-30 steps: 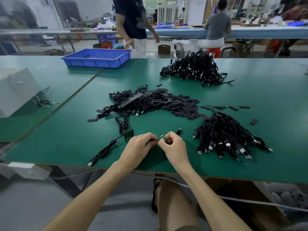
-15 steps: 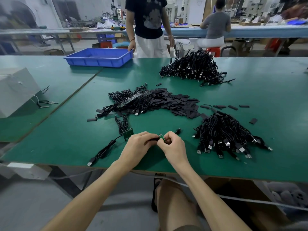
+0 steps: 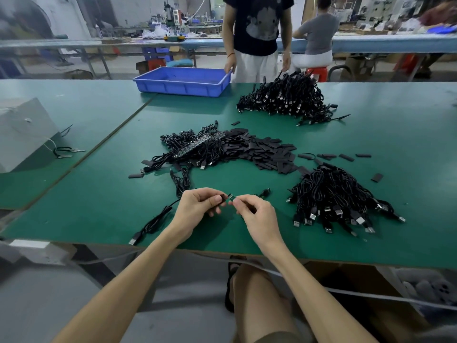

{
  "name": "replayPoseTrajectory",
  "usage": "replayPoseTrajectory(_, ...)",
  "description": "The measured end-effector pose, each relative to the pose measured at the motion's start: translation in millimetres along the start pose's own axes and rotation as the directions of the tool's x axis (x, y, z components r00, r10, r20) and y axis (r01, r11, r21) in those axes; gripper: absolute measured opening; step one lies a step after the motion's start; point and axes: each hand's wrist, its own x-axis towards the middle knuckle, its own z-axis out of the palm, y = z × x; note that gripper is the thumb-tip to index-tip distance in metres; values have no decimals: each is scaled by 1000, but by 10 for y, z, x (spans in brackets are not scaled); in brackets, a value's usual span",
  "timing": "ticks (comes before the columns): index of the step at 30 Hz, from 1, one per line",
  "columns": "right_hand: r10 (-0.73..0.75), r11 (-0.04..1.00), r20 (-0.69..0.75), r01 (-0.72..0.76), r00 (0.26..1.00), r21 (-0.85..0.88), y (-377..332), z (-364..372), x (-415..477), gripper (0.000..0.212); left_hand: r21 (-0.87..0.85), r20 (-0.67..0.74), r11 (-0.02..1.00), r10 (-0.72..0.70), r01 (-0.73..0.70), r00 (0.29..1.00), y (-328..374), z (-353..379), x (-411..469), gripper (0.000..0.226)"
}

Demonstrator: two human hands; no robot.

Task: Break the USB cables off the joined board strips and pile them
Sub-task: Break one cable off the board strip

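My left hand (image 3: 201, 207) and my right hand (image 3: 254, 215) meet above the green table's (image 3: 247, 233) front edge. Between them they pinch a small green board piece (image 3: 231, 197) with black cable ends on it. A black USB cable (image 3: 153, 224) trails from my left hand toward the table edge. A pile of separated black cables (image 3: 333, 201) lies to the right of my hands. Behind my hands lies a heap of joined board strips with cables (image 3: 195, 149), next to several flat black pieces (image 3: 262, 151).
A larger cable pile (image 3: 286, 97) sits at the back of the table. A blue tray (image 3: 183, 81) stands at the back left, a person (image 3: 257, 35) behind it. A white box (image 3: 23, 133) rests at the far left. Loose black pieces (image 3: 346, 157) are scattered mid-right.
My hands have lifted a little and drawn slightly apart, and the green board piece now shows between my fingertips. The standing person has moved right along the far edge.
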Motion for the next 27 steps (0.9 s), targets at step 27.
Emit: replayPoseTrajectory(27, 92, 973, -47, -80, 995, 216, 23, -49, -19, 15, -62, 57, 998, -13, 17, 998, -23, 5, 1, 14)
